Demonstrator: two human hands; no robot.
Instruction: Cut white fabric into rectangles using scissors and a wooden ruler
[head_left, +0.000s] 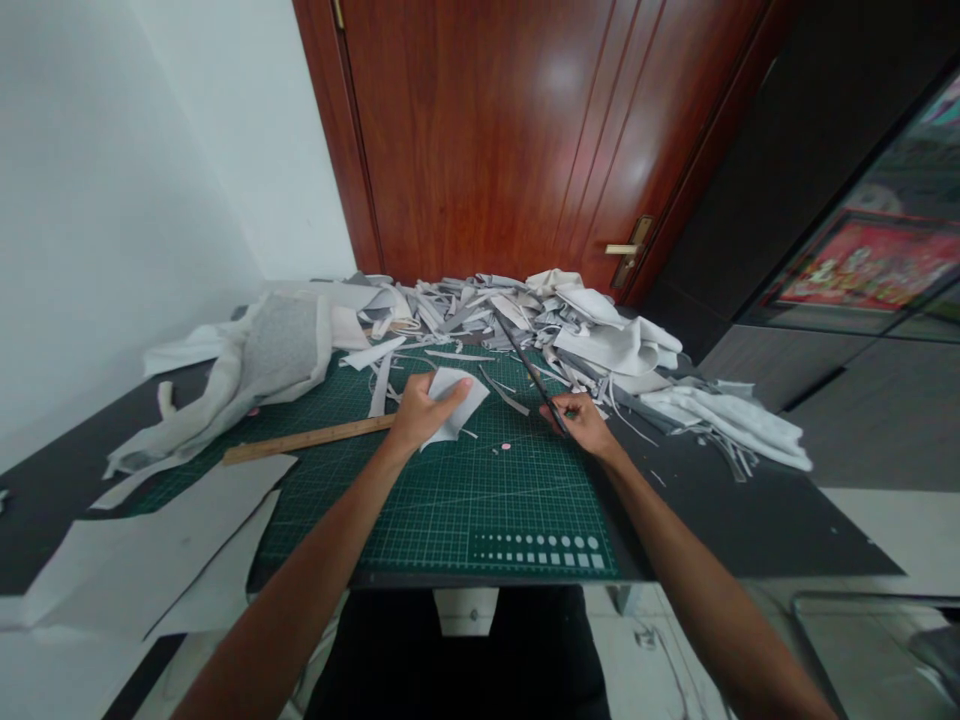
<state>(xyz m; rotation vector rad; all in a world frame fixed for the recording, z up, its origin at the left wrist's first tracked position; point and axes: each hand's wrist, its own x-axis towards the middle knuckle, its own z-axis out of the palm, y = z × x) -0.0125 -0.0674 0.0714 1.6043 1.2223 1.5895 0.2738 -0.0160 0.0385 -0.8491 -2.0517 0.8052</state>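
Note:
A small piece of pale grey-white fabric [457, 400] is pinched in my left hand [429, 408], thumb on top, above the cutting mat. My right hand [583, 422] is closed around the near end of a long, thin black tool [525, 362]. Its far end points toward the heap of scraps; whether it is a pair of scissors seen edge-on I cannot tell. The two hands are apart, and the tool does not touch the held piece. Below them lies a green cutting mat [480, 505] with a printed grid. A wooden ruler [315, 438] reaches across it to my left wrist.
A heap of white and grey fabric scraps [465, 305] lines the back of the dark table [757, 525]. Thick pale fabric [277, 345] lies at the left, and large white sheets [172, 540] overhang the front edge. A small pink bit [505, 446] rests on the mat.

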